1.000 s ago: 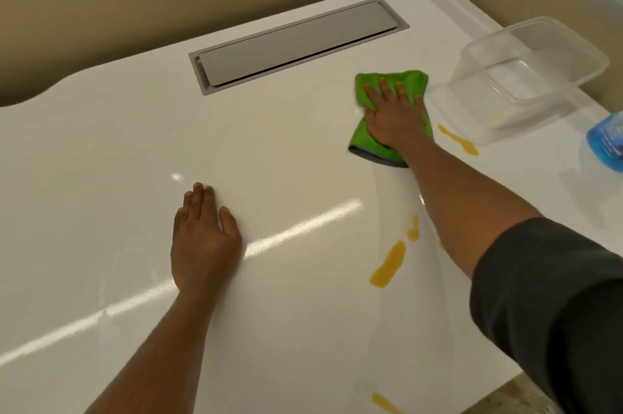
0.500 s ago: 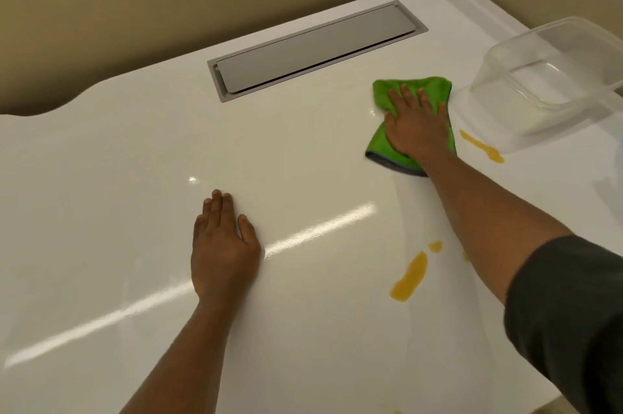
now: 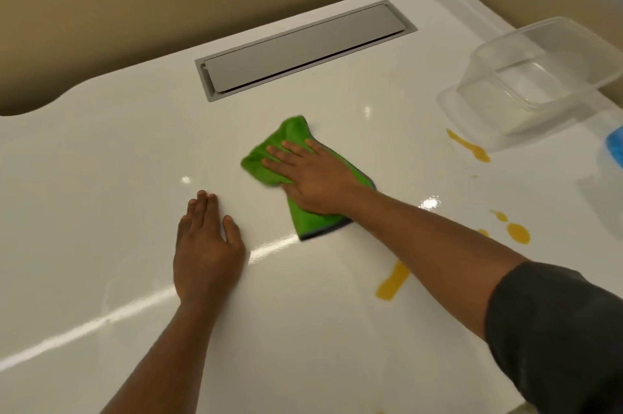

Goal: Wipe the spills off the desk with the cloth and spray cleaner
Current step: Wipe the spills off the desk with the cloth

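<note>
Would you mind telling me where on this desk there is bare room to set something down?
The desk is bare left of the left hand, and in front of the grey hatch behind the green cloth. The right side is crowded: yellow spills, the clear container and a blue bottle.

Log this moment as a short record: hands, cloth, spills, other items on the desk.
right hand: flat on the cloth, pressing it to the desk
left hand: flat on bare desk, holds nothing
cloth: green, mid-desk, near the grey hatch
spills: several yellow spots right of the cloth, not yet wiped; one by the tub
tub: clear plastic, far right
bottle: blue, cut off at right edge
desk: white, glossy
</note>
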